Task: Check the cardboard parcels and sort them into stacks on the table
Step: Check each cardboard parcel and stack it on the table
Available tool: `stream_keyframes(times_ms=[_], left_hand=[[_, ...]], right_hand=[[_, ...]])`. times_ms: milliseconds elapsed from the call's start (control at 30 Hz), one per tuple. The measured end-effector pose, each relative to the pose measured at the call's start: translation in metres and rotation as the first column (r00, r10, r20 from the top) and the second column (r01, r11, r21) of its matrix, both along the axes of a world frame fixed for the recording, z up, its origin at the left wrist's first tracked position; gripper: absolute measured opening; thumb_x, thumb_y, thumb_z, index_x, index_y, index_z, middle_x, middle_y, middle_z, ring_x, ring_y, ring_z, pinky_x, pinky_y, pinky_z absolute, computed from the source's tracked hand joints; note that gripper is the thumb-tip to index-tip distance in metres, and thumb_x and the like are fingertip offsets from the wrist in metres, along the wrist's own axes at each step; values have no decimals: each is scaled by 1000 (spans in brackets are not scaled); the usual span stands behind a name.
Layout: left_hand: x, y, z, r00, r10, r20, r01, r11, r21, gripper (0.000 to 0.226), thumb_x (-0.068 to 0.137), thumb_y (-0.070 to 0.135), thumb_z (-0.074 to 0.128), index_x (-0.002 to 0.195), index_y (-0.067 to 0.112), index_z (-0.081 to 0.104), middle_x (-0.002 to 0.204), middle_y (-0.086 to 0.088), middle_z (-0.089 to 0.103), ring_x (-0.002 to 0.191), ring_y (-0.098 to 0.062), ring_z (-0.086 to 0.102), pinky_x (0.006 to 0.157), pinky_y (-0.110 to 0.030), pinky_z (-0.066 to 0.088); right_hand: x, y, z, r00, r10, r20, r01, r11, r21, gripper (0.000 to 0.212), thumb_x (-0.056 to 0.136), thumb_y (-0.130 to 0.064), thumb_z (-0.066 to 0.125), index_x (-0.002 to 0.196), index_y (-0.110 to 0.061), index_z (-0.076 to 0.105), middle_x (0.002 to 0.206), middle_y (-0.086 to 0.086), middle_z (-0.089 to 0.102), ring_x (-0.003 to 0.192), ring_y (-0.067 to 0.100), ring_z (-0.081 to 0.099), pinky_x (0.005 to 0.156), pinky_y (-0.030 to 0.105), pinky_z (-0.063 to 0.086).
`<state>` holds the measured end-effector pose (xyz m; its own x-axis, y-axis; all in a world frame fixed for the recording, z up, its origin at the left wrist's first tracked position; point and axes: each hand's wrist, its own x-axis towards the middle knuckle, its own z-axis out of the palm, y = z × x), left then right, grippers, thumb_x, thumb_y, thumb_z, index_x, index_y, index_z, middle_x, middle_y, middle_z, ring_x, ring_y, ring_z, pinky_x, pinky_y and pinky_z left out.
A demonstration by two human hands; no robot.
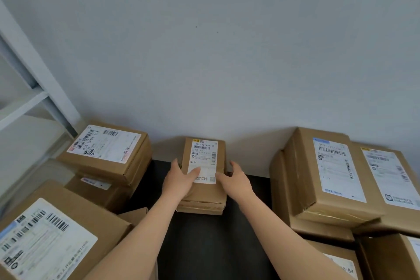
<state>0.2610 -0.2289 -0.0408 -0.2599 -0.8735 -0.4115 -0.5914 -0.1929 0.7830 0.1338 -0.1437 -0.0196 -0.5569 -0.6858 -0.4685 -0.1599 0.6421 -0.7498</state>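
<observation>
The left hand (179, 179) is laid against the left side of a small parcel (222, 154), its fingers held fairly straight along the edge and its thumb spread out onto the white label (203, 157) on top. The right hand (235, 179) is set in mirror fashion on the right side, fingers extended along the edge and thumb resting at the label's near corner. The parcel is thus pressed between the two hands; whether any fingertips are hooked below its edge cannot be told from this angle.

The small parcel is seated label-up on a flat lower parcel (200, 208), and the pair is placed at the middle of the black table (211, 245), close to the grey wall (227, 52).

To the left, a labelled box (106, 152) is stacked on another, and a larger labelled box (52, 234) is seen nearer the camera. To the right, two tall labelled boxes (327, 177) are stood side by side on further cartons. A white shelf frame (41, 75) is visible at far left.
</observation>
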Motion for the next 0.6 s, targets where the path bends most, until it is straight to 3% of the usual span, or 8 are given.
stream_keyframes(times_ms=[167, 333, 600], left_hand=[[-1, 1, -4, 998, -18, -59, 20, 999, 45, 64, 88, 37, 65, 140, 14, 36, 130, -3, 57, 116, -22, 56, 91, -36, 49], [-2, 9, 0, 997, -27, -72, 29, 999, 34, 63, 89, 37, 64, 140, 15, 34, 130, -2, 57, 114, -21, 57, 93, -37, 50], [5, 35, 9, 993, -55, -100, 55, 998, 1, 62, 91, 35, 62, 142, 16, 32, 131, -1, 55, 113, -19, 57, 81, -28, 49]], right_hand=[[6, -3, -8, 995, -52, 87, 56, 998, -42, 57, 92, -31, 58, 143, -23, 33, 129, -2, 55, 102, 12, 55, 85, 29, 49], [9, 1, -9, 997, -66, 39, 68, 996, -58, 56, 92, -32, 59, 142, -23, 34, 128, -4, 56, 91, 7, 50, 73, 22, 45], [18, 30, 0, 993, -118, -13, 117, 989, -89, 62, 90, -33, 61, 144, -24, 31, 129, -3, 55, 109, 17, 57, 81, 30, 49]])
